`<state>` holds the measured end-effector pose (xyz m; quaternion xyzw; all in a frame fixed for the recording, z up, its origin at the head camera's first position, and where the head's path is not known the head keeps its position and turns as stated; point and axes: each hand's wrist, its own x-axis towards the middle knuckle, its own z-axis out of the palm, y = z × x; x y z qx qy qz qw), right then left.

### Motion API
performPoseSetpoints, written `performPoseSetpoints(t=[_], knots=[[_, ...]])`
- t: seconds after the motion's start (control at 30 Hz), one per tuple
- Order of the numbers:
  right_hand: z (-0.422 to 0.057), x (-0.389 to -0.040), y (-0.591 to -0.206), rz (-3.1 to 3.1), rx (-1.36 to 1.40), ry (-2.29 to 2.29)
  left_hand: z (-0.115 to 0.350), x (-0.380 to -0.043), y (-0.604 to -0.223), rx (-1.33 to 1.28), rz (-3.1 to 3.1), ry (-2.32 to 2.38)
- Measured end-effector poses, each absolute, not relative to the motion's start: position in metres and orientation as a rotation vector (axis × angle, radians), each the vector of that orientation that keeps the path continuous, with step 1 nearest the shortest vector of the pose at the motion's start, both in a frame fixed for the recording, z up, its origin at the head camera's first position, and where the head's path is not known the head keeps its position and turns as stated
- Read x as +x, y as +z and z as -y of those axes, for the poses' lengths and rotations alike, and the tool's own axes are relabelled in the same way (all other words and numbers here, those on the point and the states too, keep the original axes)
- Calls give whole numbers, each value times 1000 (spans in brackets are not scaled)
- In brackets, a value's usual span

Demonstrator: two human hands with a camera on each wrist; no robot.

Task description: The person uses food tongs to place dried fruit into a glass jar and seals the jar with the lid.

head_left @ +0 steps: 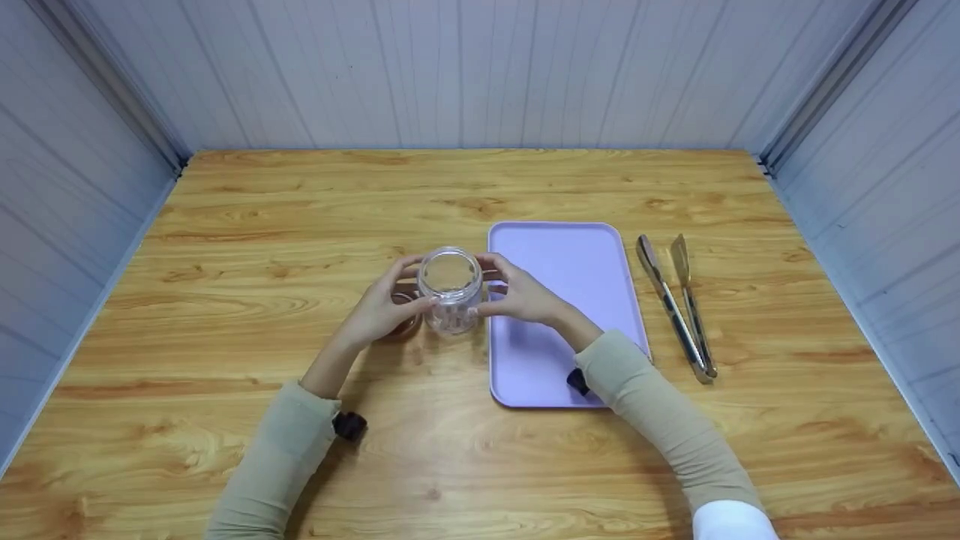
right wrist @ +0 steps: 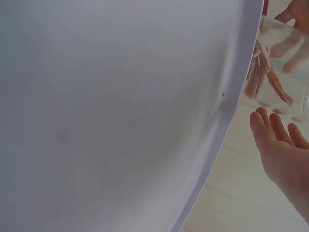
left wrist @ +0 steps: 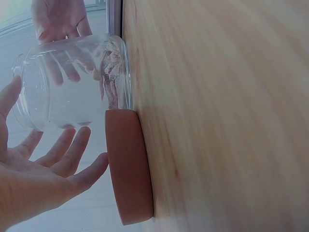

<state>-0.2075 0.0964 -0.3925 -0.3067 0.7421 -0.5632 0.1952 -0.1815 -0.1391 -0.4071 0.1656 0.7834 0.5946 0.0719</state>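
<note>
A clear, lidless glass jar (head_left: 452, 321) stands upright on the table between both hands. Several thin brownish, dried-looking pieces (left wrist: 110, 72) lie at its bottom. My left hand (head_left: 379, 306) holds the jar's left side, thumb in front near the neck and fingers reaching round behind. From the opposite side my right hand (head_left: 525, 296) holds it the same way, thumb at the front. A round brown lid (left wrist: 128, 166) lies flat close beside the jar, partly hidden under my left hand in the head view.
Just right of the jar is a lilac rectangular tray (head_left: 559, 247), with my right forearm passing over it. Metal tongs (head_left: 697, 330) with dark grip sections lie on the wooden table (head_left: 300, 225) beyond the tray. Pale panel walls (head_left: 457, 75) enclose the back and sides.
</note>
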Motion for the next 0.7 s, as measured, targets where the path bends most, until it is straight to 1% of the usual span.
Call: performPoseSetpoints(t=[0.7], knots=[[-82, -210, -394, -2088, -833, -1480, 141, -184, -412, 480, -2372, 1778]])
